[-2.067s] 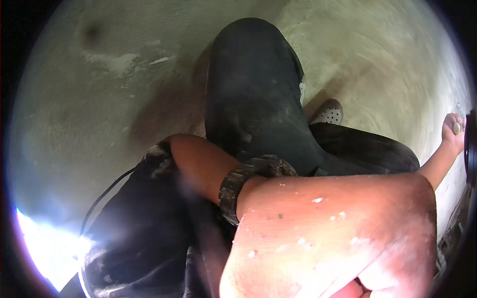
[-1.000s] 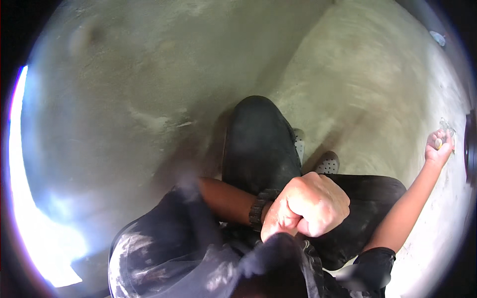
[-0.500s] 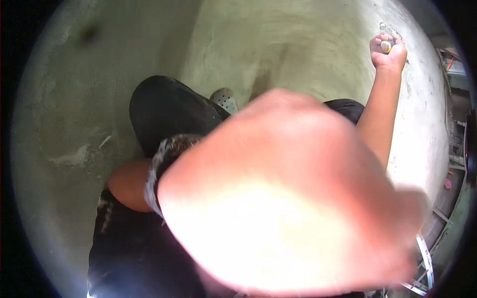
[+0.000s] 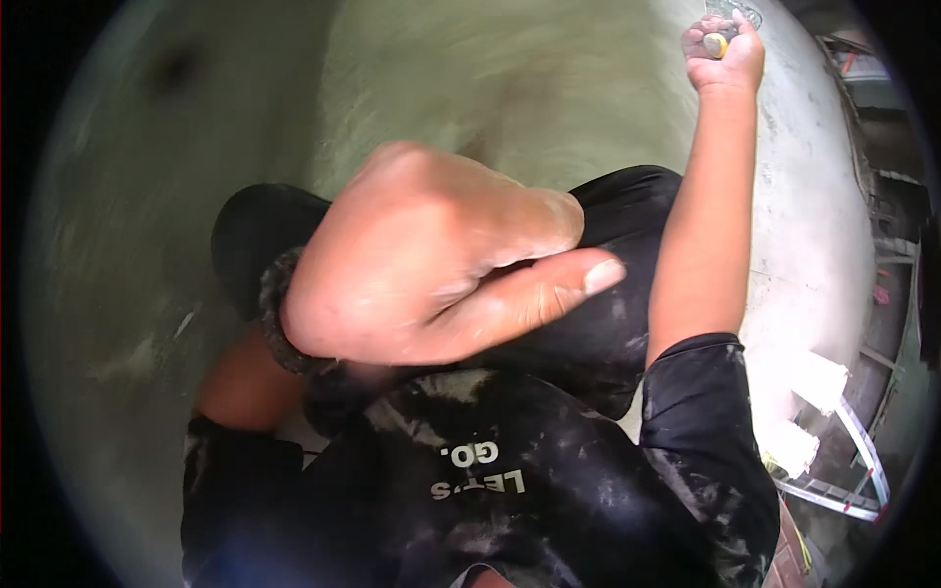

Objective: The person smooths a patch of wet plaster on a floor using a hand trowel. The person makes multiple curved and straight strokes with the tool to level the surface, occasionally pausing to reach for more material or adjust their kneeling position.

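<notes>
My left hand [image 4: 436, 260], with a dark band on the wrist, is raised over my dark-trousered lap, large in the middle of the picture. Its fingers are curled and the thumb lies along them; the inside is hidden. My right arm stretches toward the top right, where my right hand [image 4: 721, 57] is closed around a yellow-handled tool [image 4: 718, 45]. The tool's far end is hard to make out beside a grey, rough patch [image 4: 745, 16] on the pale surface.
A grey-green concrete surface [image 4: 147, 255] surrounds my legs, whitening along the right [image 4: 804, 225]. Beyond its right edge are a metal ladder-like frame [image 4: 863, 461], two white blurred objects [image 4: 821, 380] and assorted dark structure farther down.
My left hand came up close to the camera, blurred, and has since moved leftward and away slightly. The view has shifted, putting my right hand higher in the picture, still gripping the tool.
</notes>
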The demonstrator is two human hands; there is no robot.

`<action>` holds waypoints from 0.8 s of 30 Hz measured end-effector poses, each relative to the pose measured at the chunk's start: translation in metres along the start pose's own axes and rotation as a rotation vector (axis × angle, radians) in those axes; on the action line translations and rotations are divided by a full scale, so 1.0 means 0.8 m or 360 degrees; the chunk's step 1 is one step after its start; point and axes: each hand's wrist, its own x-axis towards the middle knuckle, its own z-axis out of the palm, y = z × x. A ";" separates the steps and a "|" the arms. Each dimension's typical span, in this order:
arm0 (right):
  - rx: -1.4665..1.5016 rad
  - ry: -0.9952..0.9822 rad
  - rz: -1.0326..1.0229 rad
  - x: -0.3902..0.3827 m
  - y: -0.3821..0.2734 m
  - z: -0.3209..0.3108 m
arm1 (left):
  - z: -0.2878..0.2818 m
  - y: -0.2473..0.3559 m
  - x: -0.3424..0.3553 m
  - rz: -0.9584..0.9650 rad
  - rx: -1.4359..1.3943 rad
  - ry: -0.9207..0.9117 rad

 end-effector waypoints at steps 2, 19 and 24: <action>-0.0015 -0.0113 -0.0071 -0.008 -0.013 -0.001 | 0.001 -0.012 0.009 -0.0026 0.0512 -0.0318; -0.3316 -0.0730 -0.0292 -0.060 0.108 -0.343 | 0.059 -0.102 0.005 0.0129 0.0639 -0.1205; -0.3339 0.0007 0.0323 -0.091 0.181 -0.422 | 0.034 -0.107 -0.019 -0.0026 0.0593 -0.1216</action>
